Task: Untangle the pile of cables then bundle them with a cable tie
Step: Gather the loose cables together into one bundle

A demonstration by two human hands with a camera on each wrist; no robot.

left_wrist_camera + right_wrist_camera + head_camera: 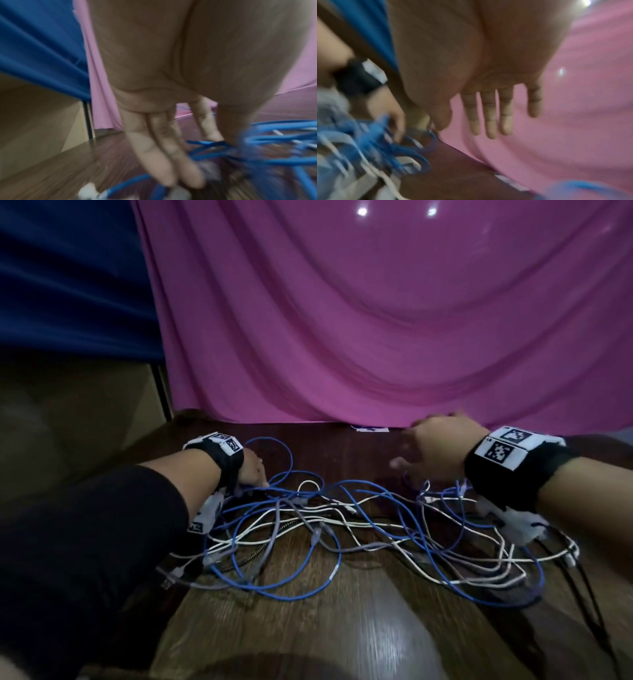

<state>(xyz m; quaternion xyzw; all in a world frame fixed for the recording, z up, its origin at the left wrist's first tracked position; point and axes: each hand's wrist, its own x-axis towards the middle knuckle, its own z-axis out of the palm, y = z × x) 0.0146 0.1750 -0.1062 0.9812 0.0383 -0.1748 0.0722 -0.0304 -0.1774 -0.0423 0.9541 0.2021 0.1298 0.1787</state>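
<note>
A tangled pile of blue, white and grey cables (342, 525) spreads across the dark wooden table (342, 631). My left hand (255, 470) is down at the pile's left end. In the blurred left wrist view its thumb and forefinger (221, 140) seem to pinch a blue cable (202, 143), while the other fingers (164, 155) point straight down. My right hand (421, 450) hovers above the pile's right end with fingers (488, 119) spread and nothing in it. The right wrist view shows the cables (368, 142) below the left hand (390, 108). No cable tie is visible.
A pink cloth (376, 320) hangs behind the table, with a blue cloth (68, 268) to its left. A small white card (370, 429) lies at the table's back edge. Thin black leads (589, 594) run off the right side.
</note>
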